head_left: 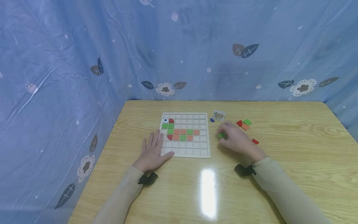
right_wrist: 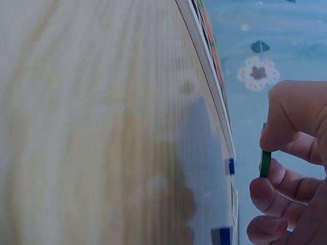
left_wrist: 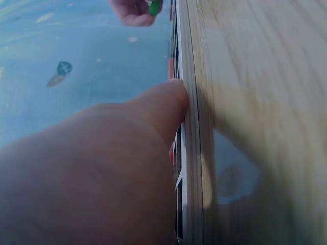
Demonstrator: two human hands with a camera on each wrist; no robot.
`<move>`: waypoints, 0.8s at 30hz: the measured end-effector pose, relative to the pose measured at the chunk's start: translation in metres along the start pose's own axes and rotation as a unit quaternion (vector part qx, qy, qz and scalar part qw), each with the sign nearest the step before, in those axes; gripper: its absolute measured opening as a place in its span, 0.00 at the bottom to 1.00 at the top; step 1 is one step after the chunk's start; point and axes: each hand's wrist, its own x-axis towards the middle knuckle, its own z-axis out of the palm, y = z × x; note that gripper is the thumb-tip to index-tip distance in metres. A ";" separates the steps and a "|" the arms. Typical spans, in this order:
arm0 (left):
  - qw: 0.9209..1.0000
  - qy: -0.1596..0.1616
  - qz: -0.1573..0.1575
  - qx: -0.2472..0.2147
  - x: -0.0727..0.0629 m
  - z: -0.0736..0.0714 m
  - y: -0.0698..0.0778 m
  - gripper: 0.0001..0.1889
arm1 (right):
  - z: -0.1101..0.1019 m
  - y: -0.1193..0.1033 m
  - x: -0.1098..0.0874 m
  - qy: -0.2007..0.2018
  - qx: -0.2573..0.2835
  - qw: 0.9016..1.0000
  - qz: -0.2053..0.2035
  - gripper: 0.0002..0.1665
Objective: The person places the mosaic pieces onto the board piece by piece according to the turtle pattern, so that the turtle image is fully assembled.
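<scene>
A white grid board lies flat on the table, with green, orange and red pieces and a round eye piece set in its cells. My left hand rests at the board's left side, fingers straight and spread, thumb at the near edge. To the right of the board, my right hand pinches a thin green tile between thumb and fingers, raised off the table. The tile is seen edge-on in the right wrist view, so its full outline is hidden.
A small printed card lies beyond the right hand, with a blue piece beside it. Further right are a loose red piece, an orange piece, a green piece and another red piece. A blue curtain hangs behind the table.
</scene>
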 end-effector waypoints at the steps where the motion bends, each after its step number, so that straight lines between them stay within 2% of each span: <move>1: 1.000 -0.001 0.000 0.001 0.000 0.000 0.000 0.57 | 0.001 -0.002 0.001 -0.001 0.001 1.000 -0.002 0.14; 9: 1.000 0.001 0.003 0.004 0.000 0.000 0.000 0.57 | 0.010 -0.021 0.011 -0.019 0.008 1.000 -0.012 0.14; 24: 1.000 -0.001 0.000 0.006 0.001 0.000 -0.001 0.57 | 0.037 -0.050 0.044 -0.071 0.000 0.997 -0.040 0.18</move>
